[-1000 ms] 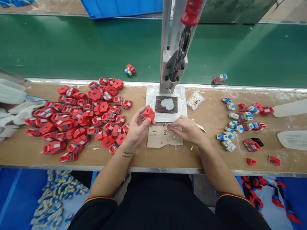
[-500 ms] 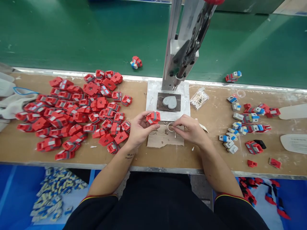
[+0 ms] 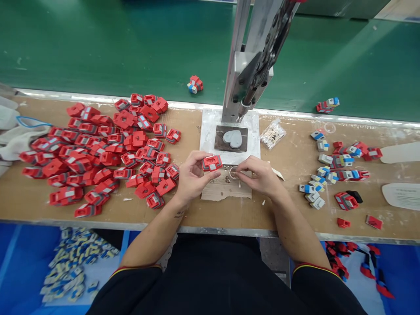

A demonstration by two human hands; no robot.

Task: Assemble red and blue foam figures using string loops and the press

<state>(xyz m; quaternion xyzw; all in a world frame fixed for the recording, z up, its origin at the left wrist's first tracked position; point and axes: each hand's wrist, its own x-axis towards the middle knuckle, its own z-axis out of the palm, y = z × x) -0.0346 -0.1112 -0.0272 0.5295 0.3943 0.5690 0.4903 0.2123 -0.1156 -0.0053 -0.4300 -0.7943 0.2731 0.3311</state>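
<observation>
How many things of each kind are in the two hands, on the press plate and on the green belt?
Red block, in the left hand: 1
Metal ring, pinched by the right hand: 1
Grey heart piece, on the press plate: 1
Red-and-blue pieces, on the green belt: 2
Total: 5

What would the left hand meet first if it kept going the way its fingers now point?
The left hand, holding a red part, points right and slightly away. Likely first contact: the right hand by the small ring, though depth is unclear.
</observation>
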